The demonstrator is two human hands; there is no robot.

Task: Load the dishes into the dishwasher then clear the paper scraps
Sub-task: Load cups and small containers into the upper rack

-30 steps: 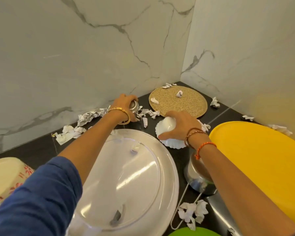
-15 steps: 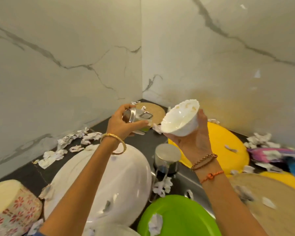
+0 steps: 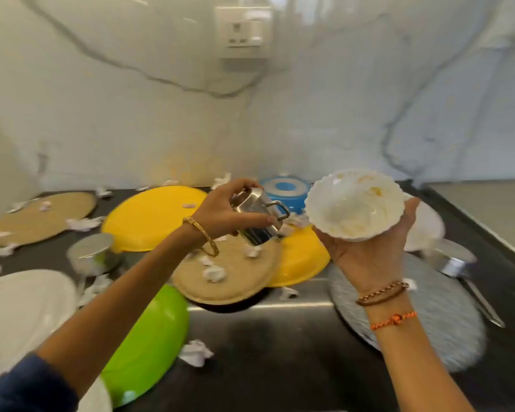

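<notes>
The desk [image 3: 473, 242] is carrying plates, mats and paper scraps [image 3: 195, 352] across its whole width; the dishwasher is not showing. The right hand [image 3: 369, 248] is cupping a soiled white bowl [image 3: 354, 205] at 2 o'clock, fingers spread under its base. The left hand [image 3: 223, 211] is pinching a steel cup [image 3: 257, 220] at centre, fingers pressed on its wall, handle pointing toward 3 o'clock. Both are hanging above the desk. Judgement: keeping the bowl level is preventing residue spilling; carrying the items apart is avoiding knocks.
</notes>
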